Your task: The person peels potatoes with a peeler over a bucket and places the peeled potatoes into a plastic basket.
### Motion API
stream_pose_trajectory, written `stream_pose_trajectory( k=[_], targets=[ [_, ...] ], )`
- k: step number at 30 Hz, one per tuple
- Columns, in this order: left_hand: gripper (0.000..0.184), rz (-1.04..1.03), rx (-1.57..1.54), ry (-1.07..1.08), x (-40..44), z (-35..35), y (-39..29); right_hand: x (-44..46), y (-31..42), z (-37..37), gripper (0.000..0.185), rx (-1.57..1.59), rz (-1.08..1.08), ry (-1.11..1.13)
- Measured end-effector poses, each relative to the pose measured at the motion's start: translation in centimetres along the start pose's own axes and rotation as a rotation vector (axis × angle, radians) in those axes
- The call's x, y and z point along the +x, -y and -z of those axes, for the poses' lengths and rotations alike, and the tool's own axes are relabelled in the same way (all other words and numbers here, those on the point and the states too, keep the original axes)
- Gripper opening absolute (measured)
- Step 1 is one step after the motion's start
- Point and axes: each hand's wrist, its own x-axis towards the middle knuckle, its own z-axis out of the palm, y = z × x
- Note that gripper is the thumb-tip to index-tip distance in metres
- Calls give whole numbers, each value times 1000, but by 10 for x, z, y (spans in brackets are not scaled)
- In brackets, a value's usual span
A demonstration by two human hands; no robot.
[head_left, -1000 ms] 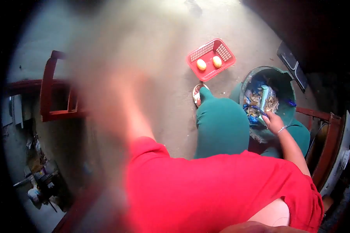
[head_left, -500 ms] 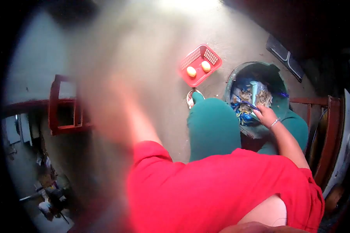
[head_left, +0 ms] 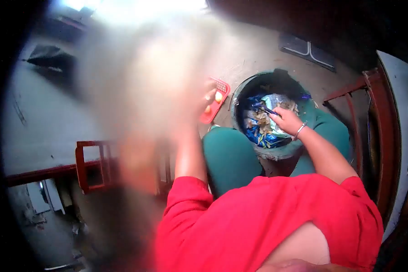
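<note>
My right hand (head_left: pixel 285 121) is closed around a slim, dark blue-handled tool (head_left: pixel 269 110), whose exact kind I cannot make out. It hangs over a round dark green bin (head_left: pixel 277 153) between my knees, holding brownish peelings (head_left: pixel 259 123) and crumpled blue plastic. My left hand (head_left: pixel 205 97), with a ring on one finger, is at the near left side of a red plastic basket (head_left: pixel 221 86). A pale haze covers much of this hand, so its grip is hidden. Two pale yellow, rounded pieces, like peeled potatoes, show in the basket, one (head_left: pixel 218 96) more plainly than the other.
On the left stands a red frame (head_left: pixel 80 167), with another red frame (head_left: pixel 374 99) and a white panel (head_left: pixel 392 81) at right. A dark folded item with a pale metal bar (head_left: pixel 309 50) lies on the floor beyond the bin. A blurry patch hides the upper-left middle.
My left arm has swung inward, and its hand now shows beside the basket. The view has shifted, so basket and bin appear further left. My right hand still holds the tool over the bin.
</note>
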Motion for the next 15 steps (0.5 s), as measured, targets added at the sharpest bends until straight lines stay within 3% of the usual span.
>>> stream_pose_trajectory(
  k=[3,4,11,15],
  targets=[
    [43,-182,447,182,9,-39,-18,7,-12,0,32,179,-78,-54],
    [42,-173,457,194,7,-50,-29,7,-8,4,32,209,-60,-58],
    [39,-60,376,177,-13,-99,-67,-3,10,20,32,454,-46,-72],
    [42,83,52,195,-33,-122,-73,-8,29,30,33,636,-76,4]
  ],
)
